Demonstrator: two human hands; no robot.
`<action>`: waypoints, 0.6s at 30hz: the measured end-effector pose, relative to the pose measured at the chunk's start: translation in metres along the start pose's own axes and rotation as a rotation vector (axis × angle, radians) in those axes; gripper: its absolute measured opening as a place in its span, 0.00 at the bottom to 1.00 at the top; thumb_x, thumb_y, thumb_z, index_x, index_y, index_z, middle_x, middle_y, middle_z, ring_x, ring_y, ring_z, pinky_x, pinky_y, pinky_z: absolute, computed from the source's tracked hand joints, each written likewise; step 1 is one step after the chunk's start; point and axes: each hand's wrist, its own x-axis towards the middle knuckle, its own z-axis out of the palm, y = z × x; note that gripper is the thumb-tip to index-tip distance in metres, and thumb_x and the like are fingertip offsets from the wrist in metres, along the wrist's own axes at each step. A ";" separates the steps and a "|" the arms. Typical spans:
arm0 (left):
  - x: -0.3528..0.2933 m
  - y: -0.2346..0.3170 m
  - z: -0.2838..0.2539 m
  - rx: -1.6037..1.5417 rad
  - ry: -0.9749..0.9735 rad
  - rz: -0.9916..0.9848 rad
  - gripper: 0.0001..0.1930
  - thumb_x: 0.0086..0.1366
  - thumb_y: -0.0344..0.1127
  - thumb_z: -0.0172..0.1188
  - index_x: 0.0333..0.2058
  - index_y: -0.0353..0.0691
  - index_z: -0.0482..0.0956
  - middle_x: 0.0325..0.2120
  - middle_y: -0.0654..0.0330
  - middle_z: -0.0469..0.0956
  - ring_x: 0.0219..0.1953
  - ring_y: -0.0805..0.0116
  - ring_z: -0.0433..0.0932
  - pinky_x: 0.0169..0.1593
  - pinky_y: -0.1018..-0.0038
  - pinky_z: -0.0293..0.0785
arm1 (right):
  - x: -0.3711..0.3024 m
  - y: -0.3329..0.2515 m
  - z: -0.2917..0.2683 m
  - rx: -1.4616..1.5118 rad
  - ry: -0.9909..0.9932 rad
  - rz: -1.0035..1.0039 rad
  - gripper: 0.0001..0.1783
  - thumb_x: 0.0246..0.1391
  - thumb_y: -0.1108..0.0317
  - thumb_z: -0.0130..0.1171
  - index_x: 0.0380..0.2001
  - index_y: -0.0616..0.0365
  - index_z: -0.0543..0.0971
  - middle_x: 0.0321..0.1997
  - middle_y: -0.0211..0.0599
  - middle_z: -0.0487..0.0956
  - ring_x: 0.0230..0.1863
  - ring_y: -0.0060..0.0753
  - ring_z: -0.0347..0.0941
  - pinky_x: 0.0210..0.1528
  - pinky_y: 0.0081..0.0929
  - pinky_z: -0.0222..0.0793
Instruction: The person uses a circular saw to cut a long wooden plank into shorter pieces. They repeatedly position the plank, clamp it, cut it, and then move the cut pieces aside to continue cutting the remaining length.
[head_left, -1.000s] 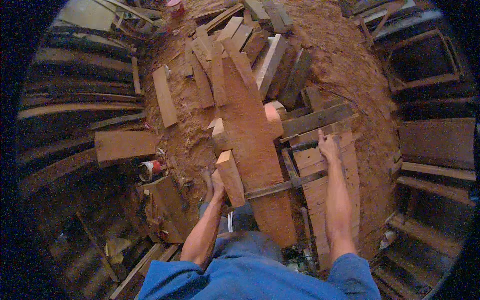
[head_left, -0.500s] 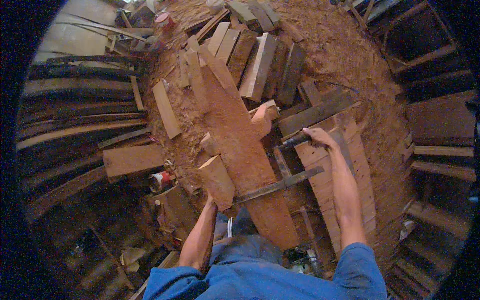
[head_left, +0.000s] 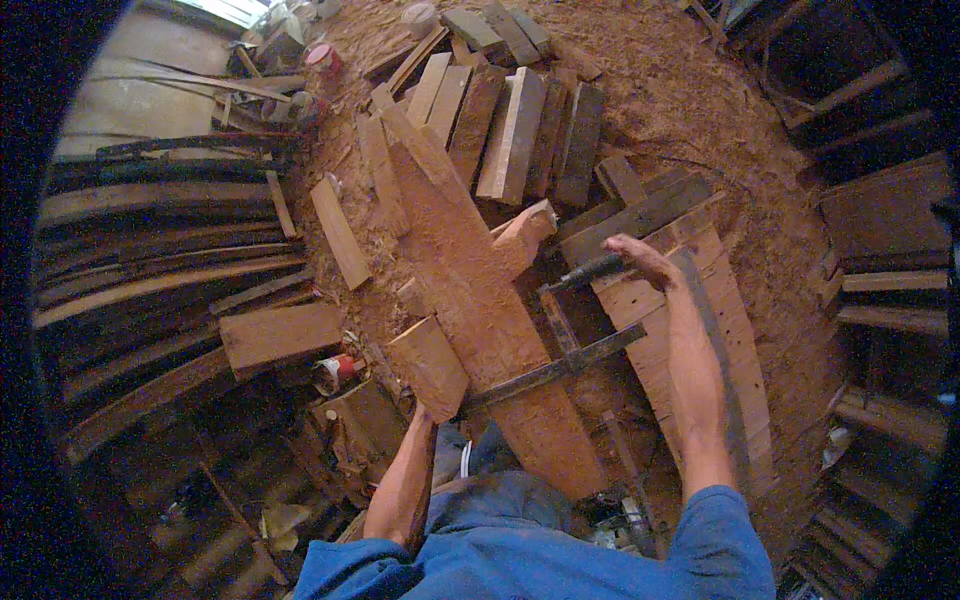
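Gripping a dark tool handle [head_left: 592, 270] with the right hand [head_left: 640, 258], fingers closed around it, arm stretched out to the far right over a slatted board panel [head_left: 690, 330]. Tool tip pointing left toward the long reddish plank [head_left: 470, 300], just beside a pale notched block [head_left: 522, 235] standing against the plank's right edge. Left hand [head_left: 420, 410] placed at the near end of a short wedge-shaped wood block [head_left: 428, 365], touching it from below; whether the left grip is closed around the block cannot be told, fingers hidden under the wood. Wedge block lying against the left edge of the long plank, near the body. Dark crossbar [head_left: 555, 368] running across the plank at the near end, rising to the right, between both arms.

Surroundings: row of thick planks [head_left: 520, 130] laid side by side at the far end, on a floor covered in sawdust [head_left: 680, 90]. Loose slat [head_left: 340, 232] lying left of the long plank. Flat board [head_left: 280, 335] resting on stacked curved laths [head_left: 150, 280] at the left. Red-and-white can [head_left: 340, 368] on its side just beside that board, close to the left forearm. Dark timber frames [head_left: 880, 240] stacked at the right edge.
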 end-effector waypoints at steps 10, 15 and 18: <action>0.003 0.008 0.001 0.013 -0.030 0.004 0.16 0.59 0.44 0.63 0.39 0.38 0.82 0.31 0.55 0.83 0.33 0.64 0.80 0.37 0.67 0.76 | -0.007 -0.007 -0.008 -0.127 -0.094 0.127 0.28 0.55 0.40 0.55 0.45 0.54 0.76 0.43 0.34 0.78 0.40 0.28 0.76 0.42 0.33 0.71; 0.002 0.009 0.000 0.019 -0.036 -0.002 0.16 0.59 0.44 0.62 0.39 0.38 0.82 0.31 0.55 0.83 0.33 0.63 0.80 0.37 0.67 0.76 | -0.001 -0.007 -0.001 -0.012 0.094 -0.469 0.34 0.56 0.31 0.48 0.41 0.54 0.77 0.31 0.33 0.79 0.29 0.30 0.76 0.37 0.32 0.71; 0.001 0.010 -0.001 0.024 -0.039 -0.005 0.16 0.59 0.45 0.62 0.39 0.38 0.82 0.31 0.55 0.83 0.33 0.63 0.80 0.37 0.67 0.76 | 0.002 -0.012 -0.003 -0.180 0.069 0.061 0.31 0.58 0.37 0.50 0.43 0.56 0.78 0.38 0.32 0.79 0.38 0.33 0.74 0.45 0.32 0.69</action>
